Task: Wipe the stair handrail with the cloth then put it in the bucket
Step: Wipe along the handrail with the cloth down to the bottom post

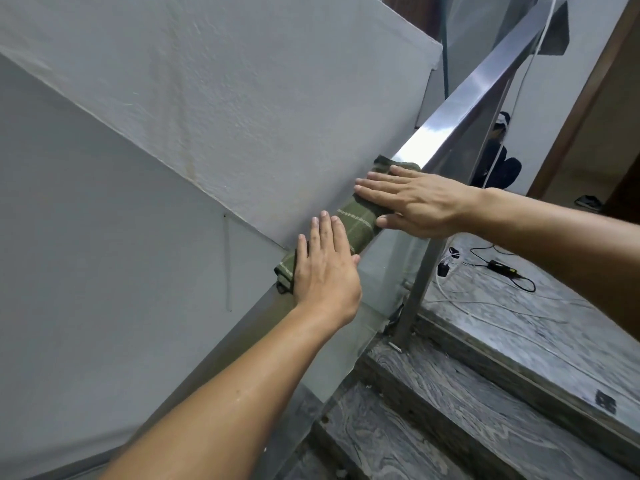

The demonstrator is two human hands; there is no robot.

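Note:
A shiny steel handrail [460, 105] runs up from lower left to upper right. A green checked cloth [356, 223] lies stretched along its top. My left hand [325, 268] presses flat on the cloth's lower end, fingers straight and together. My right hand [415, 199] lies flat across the cloth's upper part, fingers extended toward the wall. Neither hand curls around the cloth. No bucket is in view.
A grey wall [173, 168] stands close on the left of the rail. A steel post [419, 289] and a glass panel hang under the rail. Marbled stone steps [485, 410] rise at the right, with cables and a charger [498, 265] on the landing.

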